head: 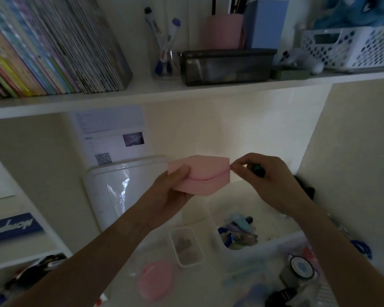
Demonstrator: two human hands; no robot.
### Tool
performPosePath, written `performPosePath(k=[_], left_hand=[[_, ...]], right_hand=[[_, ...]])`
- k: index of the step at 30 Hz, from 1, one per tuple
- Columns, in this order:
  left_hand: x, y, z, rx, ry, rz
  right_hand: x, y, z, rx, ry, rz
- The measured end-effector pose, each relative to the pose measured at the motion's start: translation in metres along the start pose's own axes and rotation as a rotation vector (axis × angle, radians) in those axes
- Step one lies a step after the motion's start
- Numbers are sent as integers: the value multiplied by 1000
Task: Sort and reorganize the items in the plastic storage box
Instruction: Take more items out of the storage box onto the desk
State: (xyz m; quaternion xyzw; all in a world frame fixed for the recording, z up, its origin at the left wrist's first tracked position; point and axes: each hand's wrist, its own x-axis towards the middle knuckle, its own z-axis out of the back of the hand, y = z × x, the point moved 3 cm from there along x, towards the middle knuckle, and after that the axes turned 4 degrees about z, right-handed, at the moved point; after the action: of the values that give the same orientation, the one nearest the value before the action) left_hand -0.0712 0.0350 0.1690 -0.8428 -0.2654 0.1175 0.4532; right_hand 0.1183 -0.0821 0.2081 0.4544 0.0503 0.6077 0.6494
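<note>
1 head-worn wide-angle view, facing forward and down, close over the hands, shelf (186,91) ahead

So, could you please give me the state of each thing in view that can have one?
pink case: held up, seam slightly parted
left hand: gripping the pink case
right hand: fingers pinching the case's right end
white lid: off, leaning against the wall
small clear tub: uncovered, clips inside
dark pencil case: closed, on the shelf
</note>
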Motion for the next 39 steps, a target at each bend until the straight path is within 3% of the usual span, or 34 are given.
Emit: performPosePath(k=[3, 6, 11, 16, 26, 31, 35, 39], left_hand=[[1, 3, 2, 190, -86, -78], [0, 8, -1, 342, -109, -99], [-7, 21, 5, 495, -132, -170], [-15, 34, 7, 496, -132, -200], [-26, 64, 11, 513, -226, -199], [-26, 62, 11, 524, -273, -263], [-25, 60, 10, 505, -279, -296], [-22, 60, 6, 471, -273, -296]], right_hand=[[2, 9, 7, 100, 58, -32], [5, 19, 3, -36, 231, 6], [18, 16, 6, 26, 298, -7], [25, 2, 2, 400, 200, -288], [20, -18, -22, 367, 127, -481], [3, -16, -25, 573, 132, -542], [-20, 7, -25, 111, 333, -207], [-16, 17, -33, -137, 343, 4]])
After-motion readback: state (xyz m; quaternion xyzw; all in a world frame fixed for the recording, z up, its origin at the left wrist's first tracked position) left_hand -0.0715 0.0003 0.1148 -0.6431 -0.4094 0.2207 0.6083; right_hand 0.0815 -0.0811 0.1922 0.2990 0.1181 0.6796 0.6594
